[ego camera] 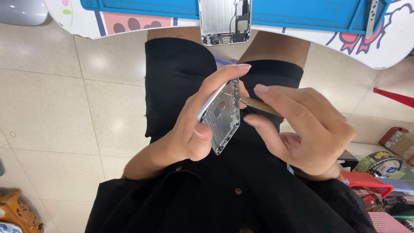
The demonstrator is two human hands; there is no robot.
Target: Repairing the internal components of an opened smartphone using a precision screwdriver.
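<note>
My left hand (196,123) grips a bare silver phone housing (222,117), tilted on edge over my lap, thumb on its inner face and fingers curled round its back. My right hand (304,129) holds a small brass-tipped screwdriver (258,105) whose tip touches the upper inside edge of the housing. A second opened phone housing (224,21) with small parts inside lies on a blue work mat (302,15) at the table's edge above my knees.
The white patterned table (388,47) spans the top of the view. Pale floor tiles lie to the left. Red baskets (371,181) and packets crowd the right lower corner; a carved wooden item (17,213) sits at lower left.
</note>
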